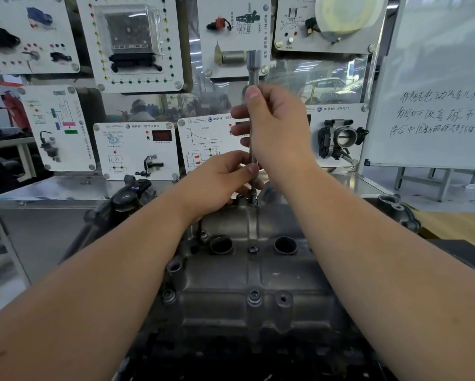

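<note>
Socket bar (pixel 251 149) stands near vertical at frame centre. Its long axis runs top to bottom, with the wide socket end up and the slim end down on a bolt (pixel 253 198) at the far edge of the valve cover (pixel 258 273).

Right hand (pixel 274 127) is wrapped round the upper shaft, thumb lying up along it toward the socket end. Left hand (pixel 219 180) pinches the lower shaft just above the bolt between thumb and fingers, so it is the nearer hand to the fastener and looks like the guide. The right hand looks like the one doing the turning.

Whether the tip is fully seated on the bolt head can't be told; the contact is small and partly behind the left fingers.

The key relation is bar axis to bolt axis. The bar should stay plumb over the bolt, since a lean would likely cam the tip off.

Around it:
- Two open plug wells (pixel 221 244) (pixel 285 244) sit lower on the cover, nearer the camera, with a centre bolt (pixel 252 248) between them.
- A near bolt (pixel 254 296) is further down the frame — same centre line.
- Display panels (pixel 137 149) stand close behind the bar.
- A throttle body (pixel 343 137) is at right and a whiteboard (pixel 437 78) at far right.

Nothing blocks a twist about the axis. Both forearms flank the cover and are clear of it.
</note>
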Action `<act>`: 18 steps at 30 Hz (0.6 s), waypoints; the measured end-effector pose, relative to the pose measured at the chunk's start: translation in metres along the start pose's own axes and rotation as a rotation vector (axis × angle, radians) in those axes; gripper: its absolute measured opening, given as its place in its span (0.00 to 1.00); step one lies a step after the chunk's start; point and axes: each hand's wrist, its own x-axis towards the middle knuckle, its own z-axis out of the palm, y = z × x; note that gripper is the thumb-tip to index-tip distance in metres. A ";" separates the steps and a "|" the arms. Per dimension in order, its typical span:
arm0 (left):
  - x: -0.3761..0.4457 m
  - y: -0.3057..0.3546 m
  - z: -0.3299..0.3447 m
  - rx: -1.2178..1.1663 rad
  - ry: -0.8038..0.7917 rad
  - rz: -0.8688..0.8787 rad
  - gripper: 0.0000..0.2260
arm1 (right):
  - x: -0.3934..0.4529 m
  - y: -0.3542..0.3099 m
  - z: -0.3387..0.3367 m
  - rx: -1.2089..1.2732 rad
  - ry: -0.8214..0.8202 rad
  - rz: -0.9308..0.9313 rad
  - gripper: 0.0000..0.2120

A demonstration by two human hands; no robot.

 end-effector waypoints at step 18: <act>0.001 0.003 0.001 -0.009 0.026 0.009 0.09 | -0.003 -0.002 0.000 0.036 -0.036 -0.019 0.04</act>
